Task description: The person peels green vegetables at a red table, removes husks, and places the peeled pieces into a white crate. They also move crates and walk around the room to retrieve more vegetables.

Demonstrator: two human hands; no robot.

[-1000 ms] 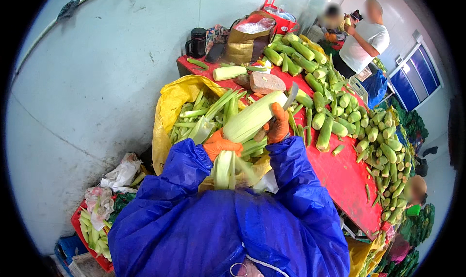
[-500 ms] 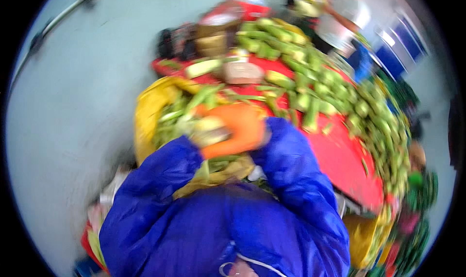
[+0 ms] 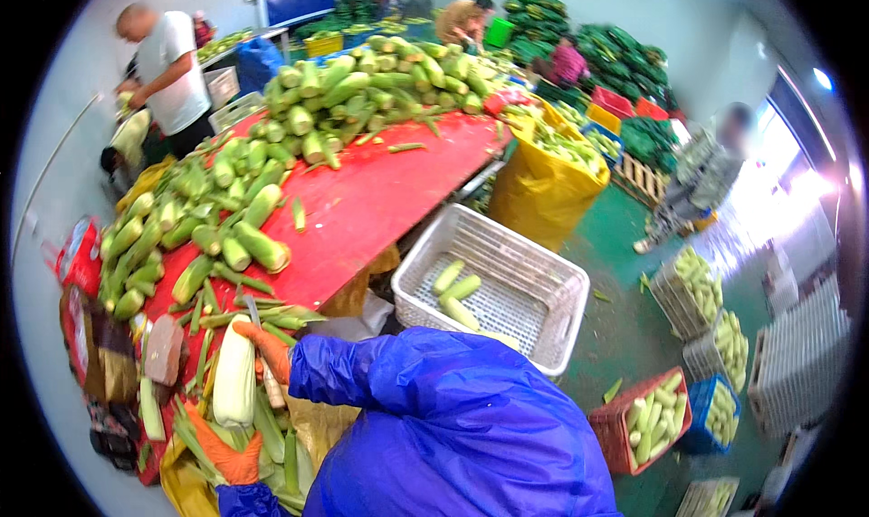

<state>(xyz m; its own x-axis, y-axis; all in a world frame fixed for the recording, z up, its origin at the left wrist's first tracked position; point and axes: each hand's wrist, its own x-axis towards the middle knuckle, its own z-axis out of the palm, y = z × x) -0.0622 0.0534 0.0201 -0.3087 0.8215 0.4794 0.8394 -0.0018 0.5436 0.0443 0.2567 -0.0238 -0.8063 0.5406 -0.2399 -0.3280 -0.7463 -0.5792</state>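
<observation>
A pale, mostly husked ear of corn [image 3: 235,381] hangs upright at the lower left, over loose green husks [image 3: 272,426]. My right hand [image 3: 265,347], in an orange glove, is closed at its upper end. That same hand also grips a knife [image 3: 252,310], its blade pointing up and its handle showing below the fist. Just under the ear's lower end is my left hand [image 3: 233,458], also gloved in orange. Its fingers and thumb are apart, beside the husks in a yellow sack [image 3: 186,490].
Unhusked corn [image 3: 262,205] is heaped along the red table [image 3: 380,191], where a brown block [image 3: 164,349] lies nearby. A white crate [image 3: 579,309] with several ears stands at my right. Filled crates [image 3: 608,426] stand on the green floor; other people work farther off.
My view has swung right, bringing the white crate and floor into sight. Both hands, earlier together around an ear, are now apart, with the right one at the ear's top.
</observation>
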